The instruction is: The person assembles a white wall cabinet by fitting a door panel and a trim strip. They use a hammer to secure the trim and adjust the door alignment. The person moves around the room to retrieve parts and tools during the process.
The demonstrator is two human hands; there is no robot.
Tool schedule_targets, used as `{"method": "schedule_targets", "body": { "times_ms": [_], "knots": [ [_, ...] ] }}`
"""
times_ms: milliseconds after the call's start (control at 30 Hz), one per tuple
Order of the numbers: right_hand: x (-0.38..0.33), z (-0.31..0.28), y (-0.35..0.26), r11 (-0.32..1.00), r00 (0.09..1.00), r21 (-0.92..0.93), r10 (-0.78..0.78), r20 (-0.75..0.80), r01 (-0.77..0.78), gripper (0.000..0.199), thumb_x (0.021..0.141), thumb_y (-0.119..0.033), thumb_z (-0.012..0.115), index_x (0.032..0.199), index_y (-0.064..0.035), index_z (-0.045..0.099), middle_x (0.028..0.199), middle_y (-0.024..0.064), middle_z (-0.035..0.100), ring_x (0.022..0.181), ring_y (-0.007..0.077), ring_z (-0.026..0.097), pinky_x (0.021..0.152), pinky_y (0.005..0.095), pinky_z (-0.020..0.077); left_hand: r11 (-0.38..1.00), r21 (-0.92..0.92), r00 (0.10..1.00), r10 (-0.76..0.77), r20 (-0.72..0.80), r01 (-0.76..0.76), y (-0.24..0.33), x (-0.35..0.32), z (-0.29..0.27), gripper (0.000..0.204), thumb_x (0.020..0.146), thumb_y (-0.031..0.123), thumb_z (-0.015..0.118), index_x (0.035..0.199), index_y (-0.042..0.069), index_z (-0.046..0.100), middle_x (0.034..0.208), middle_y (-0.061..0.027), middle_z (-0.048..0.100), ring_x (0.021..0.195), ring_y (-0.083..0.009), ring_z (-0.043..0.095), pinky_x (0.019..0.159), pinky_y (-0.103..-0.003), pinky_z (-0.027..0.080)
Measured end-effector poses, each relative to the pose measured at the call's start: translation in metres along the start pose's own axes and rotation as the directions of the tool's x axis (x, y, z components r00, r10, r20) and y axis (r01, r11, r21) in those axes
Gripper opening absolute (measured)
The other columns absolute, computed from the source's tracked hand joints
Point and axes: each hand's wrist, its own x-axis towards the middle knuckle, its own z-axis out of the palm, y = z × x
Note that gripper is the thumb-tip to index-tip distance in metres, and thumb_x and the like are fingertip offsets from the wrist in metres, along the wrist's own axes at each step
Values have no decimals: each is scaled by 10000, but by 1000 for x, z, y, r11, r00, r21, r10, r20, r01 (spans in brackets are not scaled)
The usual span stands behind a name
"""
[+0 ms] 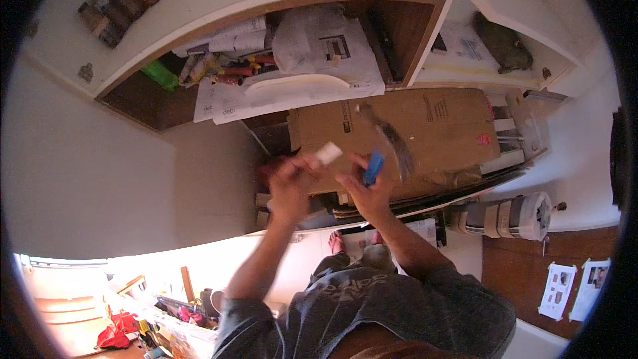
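My right hand [372, 194] is closed round the blue grip of a claw hammer [392, 143]. The hammer's dark metal head stands above the fist, over the cardboard, with its curved claw toward the right. Just to the left, my left hand [291, 186] pinches a small, pale, block-like piece [329, 153] between its fingertips; motion blur hides exactly what it is. The two hands are close together but apart. Beneath them lies a large brown cardboard sheet [438, 126].
Ahead, an open shelf [405, 46] holds papers, a plastic-wrapped bundle and red-handled tools. Small bottles [113, 10] stand at the upper left. A wrapped roll [505, 218] lies at the right. A cluttered surface with a red cloth [118, 332] is at the lower left.
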Motion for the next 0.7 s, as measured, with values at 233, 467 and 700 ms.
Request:
{"method": "schedule_targets", "body": {
  "times_ms": [233,467,700],
  "knots": [
    [-63,-42,20,973,999,-226,48,-8,-48,120,900,-45,761,981,21,703,874,52,681,763,106,628,677,274,510,914,-302,927,-165,338,272,-83,-56,27,283,928,168,751,1138,-10,685,1083,-110,723,943,-200,705,855,-350,571],
    [-88,-128,-20,712,998,-701,-57,-7,36,196,869,-155,759,1009,-31,702,854,166,696,757,342,688,712,398,533,442,704,828,367,423,-556,-28,17,16,782,831,228,795,1495,38,429,1486,-267,471,1322,-448,507,1150,-468,387],
    [-142,-187,-15,608,967,-758,78,-242,-239,193,891,-161,740,960,5,669,778,159,653,698,265,636,657,406,484,-290,797,244,848,471,-530,166,145,37,686,795,55,701,1446,30,483,1466,-217,480,1406,-434,402,1174,-614,275]
  ]
}}
